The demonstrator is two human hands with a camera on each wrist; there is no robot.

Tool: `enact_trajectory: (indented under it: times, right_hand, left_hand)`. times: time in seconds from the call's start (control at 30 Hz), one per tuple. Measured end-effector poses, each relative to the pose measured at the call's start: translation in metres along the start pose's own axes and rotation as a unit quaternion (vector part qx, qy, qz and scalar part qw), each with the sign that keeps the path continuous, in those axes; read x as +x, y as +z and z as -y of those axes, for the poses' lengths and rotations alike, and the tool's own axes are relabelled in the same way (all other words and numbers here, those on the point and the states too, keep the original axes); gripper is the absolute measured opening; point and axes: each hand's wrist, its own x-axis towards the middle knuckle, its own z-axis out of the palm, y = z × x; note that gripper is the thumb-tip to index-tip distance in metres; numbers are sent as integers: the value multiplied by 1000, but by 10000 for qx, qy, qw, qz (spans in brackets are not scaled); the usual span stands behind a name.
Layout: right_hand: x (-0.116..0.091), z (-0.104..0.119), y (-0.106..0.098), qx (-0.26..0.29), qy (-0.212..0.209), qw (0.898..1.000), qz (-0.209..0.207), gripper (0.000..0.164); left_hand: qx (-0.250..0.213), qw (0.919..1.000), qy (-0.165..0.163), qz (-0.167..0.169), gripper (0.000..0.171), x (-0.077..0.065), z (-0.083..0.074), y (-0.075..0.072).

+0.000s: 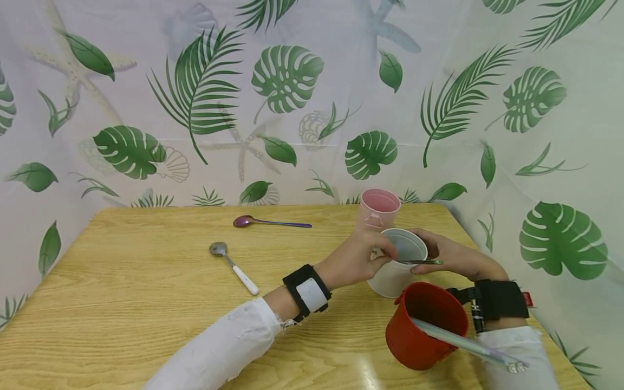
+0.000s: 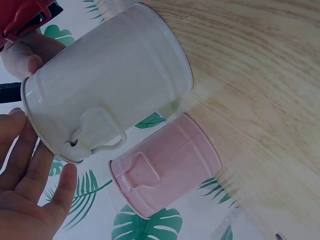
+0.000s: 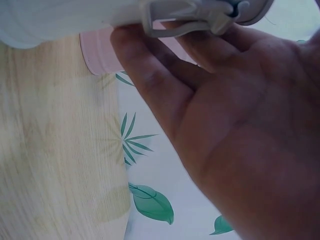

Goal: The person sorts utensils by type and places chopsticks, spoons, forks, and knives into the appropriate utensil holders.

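Note:
My left hand is at the near-left rim of a white metal bucket and pinches a thin utensil with a green end. This utensil lies level across the bucket's mouth; its other end is hidden by the fingers. Around the right side of the same bucket, my right hand holds it, thumb in front and fingers behind. The left wrist view shows a small side handle on the white bucket. In the right wrist view, the right fingers lie against the bucket's side.
A pink bucket stands behind the white one. Nearer me, a red bucket holds pale shiny sticks leaning right over my sleeve. On the left lie a purple spoon and a white-handled spoon. Leaf-patterned cloth hangs behind the table.

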Motion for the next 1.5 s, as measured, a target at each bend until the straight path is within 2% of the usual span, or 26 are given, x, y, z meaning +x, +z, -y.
enact_trajectory:
  times: [0.13,0.27,0.43,0.63,0.83,0.93,1.07,1.2,1.3,1.5]
  right_hand:
    - [1,-1,-2,16,-17,10000,30,80]
    - [4,-2,-3,-61,-11,10000,19,80]
    - [6,-2,-5,-280,-134,9995,-14,80]
    - [0,-2,-12,-107,-209,9995,213,86]
    - [-13,-9,-27,329,-310,9985,304,77]
    - [-21,-14,-35,424,-330,9985,141,68]
    - [-27,-24,-42,196,-172,9989,-383,60]
    - [-20,-38,-42,77,42,9976,-689,56]
    - [-7,-46,-40,119,193,9973,-703,58]
    - [22,-57,-40,222,200,9968,-735,65]
  left_hand:
    - [-85,9998,-183,-74,13,-2,-1,-4]
    - [-307,9979,-478,-320,14,-8,-3,-16]
    - [-294,9942,-565,-868,16,-22,-7,-46]
    - [-45,9839,-874,-1557,18,-49,0,-84]
    - [75,9761,-1304,-1738,18,-75,8,-112]
    - [173,9735,-1352,-1836,19,-86,7,-125]
    - [407,9718,-1272,-1946,20,-99,9,-138]
    - [574,9697,-1370,-1941,20,-110,10,-147]
    - [596,9671,-1490,-1975,22,-116,7,-152]
    - [471,9637,-1534,-2134,23,-121,0,-160]
